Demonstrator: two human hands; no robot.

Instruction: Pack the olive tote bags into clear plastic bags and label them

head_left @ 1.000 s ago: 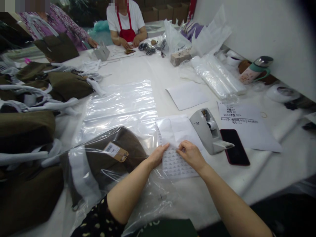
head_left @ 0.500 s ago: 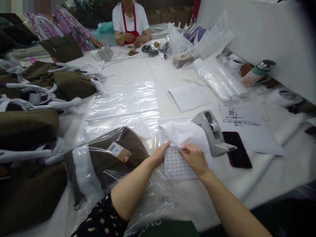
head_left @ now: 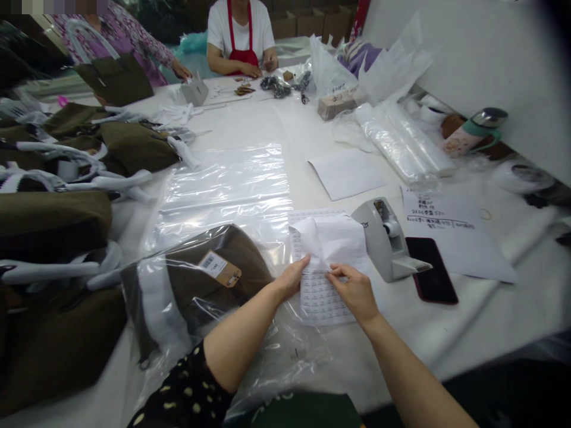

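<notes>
A sheet of small printed labels [head_left: 328, 303] lies on the table in front of me, its upper part curled over with the plain white back [head_left: 343, 238] showing. My left hand [head_left: 293, 277] grips the sheet's left edge between thumb and fingers. At the fold, my right hand [head_left: 355, 290] pinches with thumb and forefinger; any single label between them is too small to make out. Left of my hands lies an olive bag [head_left: 241, 255] inside a clear plastic bag [head_left: 263, 351], a barcode tag [head_left: 219, 267] on top. A grey tape dispenser [head_left: 372, 238] stands just beyond the sheet's right side.
Several olive bags [head_left: 53, 223] with white-wrapped handles are piled at left. Flat clear bags [head_left: 223, 184] lie ahead. At right are a phone [head_left: 432, 270], handwritten paper [head_left: 468, 249], rolled plastic [head_left: 401, 142] and a cup [head_left: 475, 132]. Two people work across the table.
My hands stay at the label sheet, the right one still pinching at the fold. The view has shifted slightly. Across the table, the hands of the person in the red apron have moved apart.
</notes>
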